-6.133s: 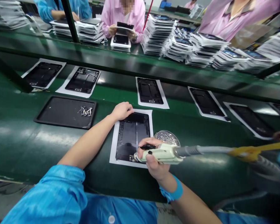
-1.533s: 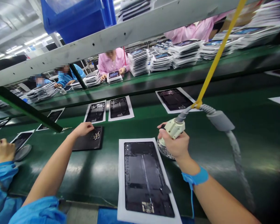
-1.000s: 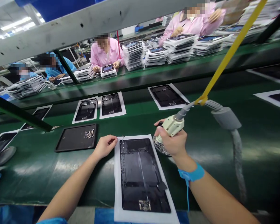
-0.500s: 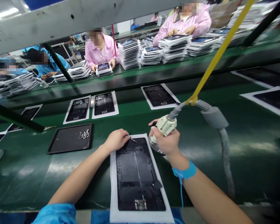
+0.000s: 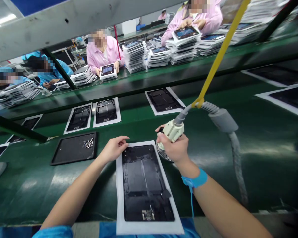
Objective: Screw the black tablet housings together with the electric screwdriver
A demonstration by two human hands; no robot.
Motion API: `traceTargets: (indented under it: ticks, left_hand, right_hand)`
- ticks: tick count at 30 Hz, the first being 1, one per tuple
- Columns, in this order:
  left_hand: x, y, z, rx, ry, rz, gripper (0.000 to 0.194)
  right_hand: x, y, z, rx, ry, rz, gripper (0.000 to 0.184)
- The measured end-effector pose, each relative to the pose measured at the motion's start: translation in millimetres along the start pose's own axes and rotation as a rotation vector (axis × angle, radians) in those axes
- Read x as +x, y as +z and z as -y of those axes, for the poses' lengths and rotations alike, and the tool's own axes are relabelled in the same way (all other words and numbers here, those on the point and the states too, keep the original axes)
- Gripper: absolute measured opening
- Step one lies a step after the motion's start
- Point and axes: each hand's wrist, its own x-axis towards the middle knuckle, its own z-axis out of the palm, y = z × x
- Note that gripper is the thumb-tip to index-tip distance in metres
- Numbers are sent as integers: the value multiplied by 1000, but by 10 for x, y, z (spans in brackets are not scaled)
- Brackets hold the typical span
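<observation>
A black tablet back housing [image 5: 146, 185] lies on a white sheet [image 5: 120, 211] in front of me. At its top left corner is my left hand [image 5: 115, 147], its fingers curled and thumb close to them; whatever is between them is too small or hidden. My right hand [image 5: 176, 147] is wrapped round a cream corded hand tool [image 5: 173, 130] with a round perforated metal head [image 5: 164, 153], held beside the sheet's upper right edge. A blue wrist strap [image 5: 195, 178] circles my right wrist. Left of my left hand, a black tray [image 5: 69, 150] carries several small silver metal parts [image 5: 88, 143].
A yellow strap [image 5: 221, 56] suspends the tool's thick grey cable [image 5: 234, 158]. More housings on sheets [image 5: 106, 110] lie along the green bench [image 5: 129, 129]. Behind a raised ledge [image 5: 129, 81], people in pink and blue work among stacks of tablets [image 5: 135, 56]. A grey beam crosses above.
My left hand has drawn slightly left, off the housing's top edge. The small silver part seen by its fingertips no longer shows. The right hand keeps its hold on the tool.
</observation>
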Motion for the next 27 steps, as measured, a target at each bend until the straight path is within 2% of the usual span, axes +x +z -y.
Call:
traceTargets:
  ticks: [3,6,9,12,16,20,23,25,27]
  left_hand:
    - [-252,-66,197,64,90,-126,22]
    - [-416,1,384,205,181,-234,22]
    - [-460,120,518,354,313,-313,24]
    - [-439,202,570,487,371,-324,24]
    - [-415,264,526,686,325,-269,26]
    - [-446,328,392,825,198,-209,29]
    - [-520,378,267,879,122,-153,28]
    - [-594,408,195,883,107,-132,22]
    - [-668,429,151,875,111,-132,27]
  right_hand:
    - [-7,4,-17,6,12,2,18]
    - [-12,-1,-24,4,19,11,19]
    - [-6,0,2,-2,18,6,17]
    - [5,9,50,-25,4,-5,16]
    - [9,16,89,-32,12,-18,16]
    - [-4,16,72,-10,15,-18,17]
    - [-12,12,49,13,11,-14,16]
    - [-7,4,43,13,11,-19,15]
    - [5,-10,47,7,-4,-28,14]
